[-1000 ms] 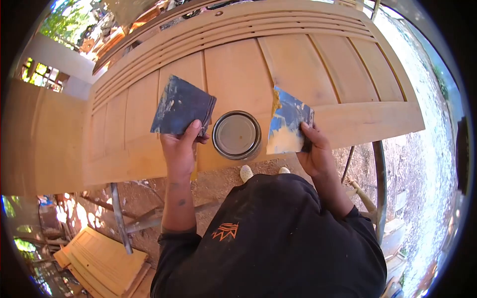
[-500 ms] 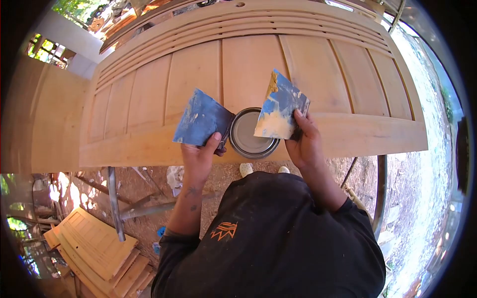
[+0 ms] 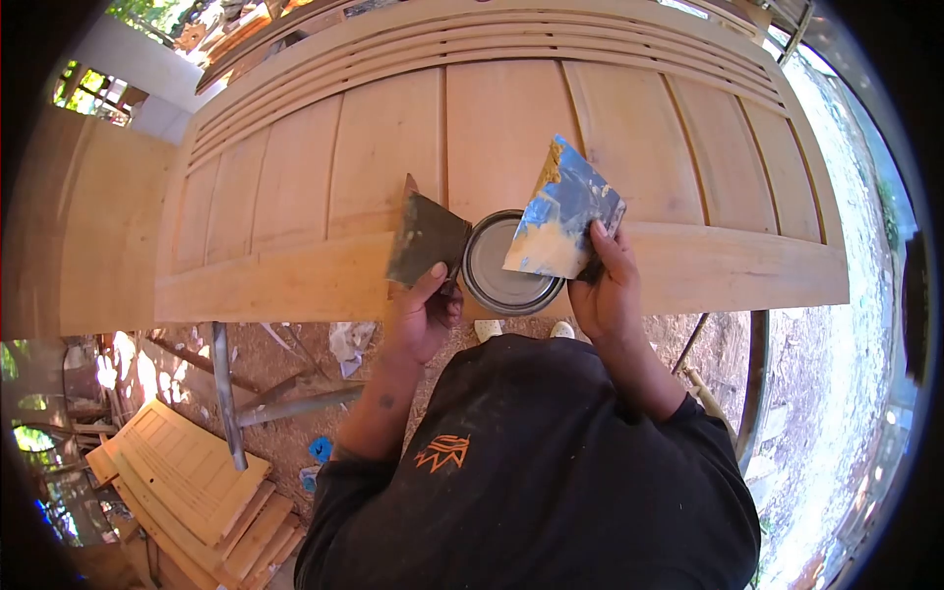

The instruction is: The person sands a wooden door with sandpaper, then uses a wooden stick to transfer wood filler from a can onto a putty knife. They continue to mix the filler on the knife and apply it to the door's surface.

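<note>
My left hand point(image 3: 429, 317) is closed on a dark, flat scraper point(image 3: 427, 239), its thumb on the lower edge and the blade tilted. In my right hand point(image 3: 612, 290) is another scraper point(image 3: 565, 218), blue with cream and yellow-brown smears, held between thumb and fingers. Between the hands, a round tin point(image 3: 502, 278) with a grey top and dark rim sits at the near edge of a panelled wooden door point(image 3: 393, 187). The blade on the right overlaps part of the tin from this view.
Metal legs point(image 3: 228, 393) stand under the door, with another at the right point(image 3: 755, 383). Stacked wooden panels point(image 3: 197, 482) lie on the ground at lower left. A crumpled pale scrap point(image 3: 350, 346) and blue bits point(image 3: 320, 449) are on the dirt floor.
My left hand has turned its scraper, which now shows a dark face instead of the blue one, and has moved slightly right. The right scraper has tilted a little.
</note>
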Demonstrator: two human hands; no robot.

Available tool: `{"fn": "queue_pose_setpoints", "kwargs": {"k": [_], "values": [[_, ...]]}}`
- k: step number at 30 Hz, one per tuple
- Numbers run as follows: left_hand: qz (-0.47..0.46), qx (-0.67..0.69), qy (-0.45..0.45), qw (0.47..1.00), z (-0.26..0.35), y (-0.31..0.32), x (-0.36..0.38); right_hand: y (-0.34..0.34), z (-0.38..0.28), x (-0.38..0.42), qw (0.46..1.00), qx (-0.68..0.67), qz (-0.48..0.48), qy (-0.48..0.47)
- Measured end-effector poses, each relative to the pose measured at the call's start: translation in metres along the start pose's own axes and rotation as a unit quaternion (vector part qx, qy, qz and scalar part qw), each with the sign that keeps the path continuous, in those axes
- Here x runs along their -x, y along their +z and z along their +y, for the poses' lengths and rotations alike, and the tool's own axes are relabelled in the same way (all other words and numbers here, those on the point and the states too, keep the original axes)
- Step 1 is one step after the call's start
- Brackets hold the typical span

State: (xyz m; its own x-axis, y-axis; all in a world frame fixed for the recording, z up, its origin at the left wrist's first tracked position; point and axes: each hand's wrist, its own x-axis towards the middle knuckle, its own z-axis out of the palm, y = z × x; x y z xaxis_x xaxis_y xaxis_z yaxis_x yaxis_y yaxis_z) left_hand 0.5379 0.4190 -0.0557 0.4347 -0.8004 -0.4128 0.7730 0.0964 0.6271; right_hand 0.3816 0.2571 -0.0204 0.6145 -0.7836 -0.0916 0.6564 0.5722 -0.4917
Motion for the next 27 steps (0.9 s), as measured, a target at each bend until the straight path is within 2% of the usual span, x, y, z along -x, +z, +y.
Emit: {"fn": "queue_pose_setpoints", "kwargs": {"k": [2,3,6,10,16,17,20,23,26,27], "values": [[0.072,-0.156,0.117,0.978,0.013,0.016,0.01,-0.004,0.0,-0.001,1.0,0.001,-0.015,0.003],[0.063,-0.157,0.174,0.97,0.02,0.024,0.015,-0.005,-0.002,-0.002,1.0,0.002,-0.012,0.0],[0.042,-0.205,0.231,0.95,0.041,0.042,0.025,-0.008,-0.009,0.002,1.0,0.005,0.001,-0.006],[-0.009,-0.317,0.246,0.916,0.049,0.059,0.03,-0.01,-0.02,0.015,1.0,0.027,0.012,-0.006],[-0.028,-0.394,0.223,0.891,0.046,0.071,0.031,-0.016,-0.02,0.043,0.996,0.078,0.046,0.008],[-0.044,-0.422,0.219,0.879,0.05,0.077,0.034,-0.017,-0.018,0.046,0.996,0.079,0.045,0.007],[-0.052,-0.486,0.28,0.827,0.044,0.076,0.032,-0.022,-0.013,0.045,0.998,0.067,0.01,0.006],[-0.07,-0.548,0.253,0.794,0.051,0.09,0.042,-0.02,-0.011,0.047,0.998,0.055,0.0,0.014],[-0.053,-0.433,0.236,0.868,0.044,0.092,0.037,-0.018,-0.013,0.047,0.999,0.038,-0.003,0.02],[-0.05,-0.429,0.227,0.873,0.044,0.089,0.035,-0.018,-0.014,0.048,0.999,0.031,-0.006,0.023]]}}
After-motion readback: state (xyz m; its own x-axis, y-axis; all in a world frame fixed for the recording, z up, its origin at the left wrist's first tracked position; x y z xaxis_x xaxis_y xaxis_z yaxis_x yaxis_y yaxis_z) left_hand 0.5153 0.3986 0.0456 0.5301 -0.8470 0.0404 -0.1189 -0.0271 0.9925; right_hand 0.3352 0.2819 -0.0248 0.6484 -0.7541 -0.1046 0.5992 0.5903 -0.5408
